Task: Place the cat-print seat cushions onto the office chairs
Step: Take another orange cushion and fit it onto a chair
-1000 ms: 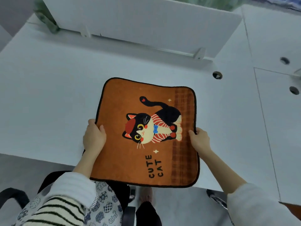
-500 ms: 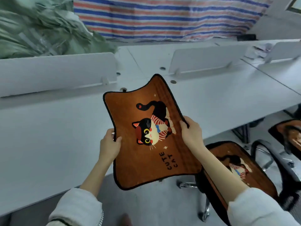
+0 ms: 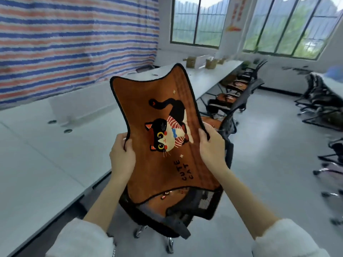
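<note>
Nearest to the camera, at 7 and 5 o'clock, two pale sleeves lead up to the hands. The left hand point(image 3: 121, 155) pinches the left edge of the cat-print cushion point(image 3: 163, 130), thumb on the printed face and the fingers curled behind. The right hand point(image 3: 211, 147) grips the right edge in the same way. Both hands are closed firmly on the fabric, and the cushion bends inward between them like a waist. It is held in the air, tilted up, at the centre of the view.

Just under its lower edge, at 6 o'clock, stands an office chair point(image 3: 167, 217) which already seems to carry an orange cushion on its seat. I judge the step is carrying this cushion to a chair without one. To do it well, the person should keep both edges tight, lower the cushion flat and lay it square on the seat with the print upward.

Further, at 1 o'clock, a row of chairs point(image 3: 239, 89) stands along the white desk point(image 3: 46, 154), several with orange cushions. At 3 o'clock there are more chairs point(image 3: 323, 104); whether they have cushions I cannot tell. Behind are a striped tarp point(image 3: 74, 38) and windows point(image 3: 196, 21).
</note>
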The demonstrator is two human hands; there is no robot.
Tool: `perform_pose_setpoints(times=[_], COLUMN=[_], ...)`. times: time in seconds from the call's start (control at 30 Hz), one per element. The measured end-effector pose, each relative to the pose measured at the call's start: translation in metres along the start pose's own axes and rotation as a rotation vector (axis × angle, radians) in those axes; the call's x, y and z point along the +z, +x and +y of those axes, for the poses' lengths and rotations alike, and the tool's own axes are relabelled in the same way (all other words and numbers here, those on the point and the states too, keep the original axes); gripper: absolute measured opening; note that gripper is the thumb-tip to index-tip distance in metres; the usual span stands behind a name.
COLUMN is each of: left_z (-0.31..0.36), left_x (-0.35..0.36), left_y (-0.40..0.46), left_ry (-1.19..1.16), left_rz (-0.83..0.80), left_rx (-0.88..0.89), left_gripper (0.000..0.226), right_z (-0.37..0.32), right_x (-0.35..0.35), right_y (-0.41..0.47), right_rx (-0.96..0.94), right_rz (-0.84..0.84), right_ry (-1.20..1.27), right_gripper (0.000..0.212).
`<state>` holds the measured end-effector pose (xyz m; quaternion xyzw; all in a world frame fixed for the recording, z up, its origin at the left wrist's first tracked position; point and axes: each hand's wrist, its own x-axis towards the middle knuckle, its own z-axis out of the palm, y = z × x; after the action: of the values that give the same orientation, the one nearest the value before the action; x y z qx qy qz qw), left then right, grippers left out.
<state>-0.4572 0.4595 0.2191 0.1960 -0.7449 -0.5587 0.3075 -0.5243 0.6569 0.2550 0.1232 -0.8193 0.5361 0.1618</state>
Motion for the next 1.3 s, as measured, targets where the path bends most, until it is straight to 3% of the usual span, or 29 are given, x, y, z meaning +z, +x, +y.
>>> perform_pose_setpoints(times=[0.27, 0.53, 0.7, 0.83, 1.03, 1.3], left_z=[0.063, 0.107, 0.119, 0.117, 0.133, 0.155], left_x=[0.23, 0.483, 0.636, 0.751, 0.93, 1.156], left_y=[0.026, 0.071, 0.084, 0.101, 0.155, 0.234], left_ry=[-0.082, -0.007, 0.014, 0.042, -0.147, -0.142], left_rz=[-0.176, -0.34, -0.53, -0.616, -0.607, -0.628], left_rx=[0.151, 0.224, 0.198, 0.118, -0.294, -0.393], left_gripper=[0.018, 0.022, 0.023, 0.032, 0.055, 0.024], right_z=[0.131, 0.247, 0.325, 0.399, 0.516, 0.63], right_x=[-0.15, -0.268, -0.355, -0.407, -0.486, -0.57], right_y=[0.126, 0.278, 0.363, 0.433, 0.558, 0.765], right_rx=[0.127, 0.176, 0.223, 0.266, 0.305, 0.307], right_rz=[0.312, 0.358, 0.424, 0.441, 0.411, 0.338], right_ry=[-0.037, -0.106, -0.215, -0.259, -0.296, -0.353], right_gripper=[0.03, 0.027, 0.028, 0.028, 0.028, 0.029])
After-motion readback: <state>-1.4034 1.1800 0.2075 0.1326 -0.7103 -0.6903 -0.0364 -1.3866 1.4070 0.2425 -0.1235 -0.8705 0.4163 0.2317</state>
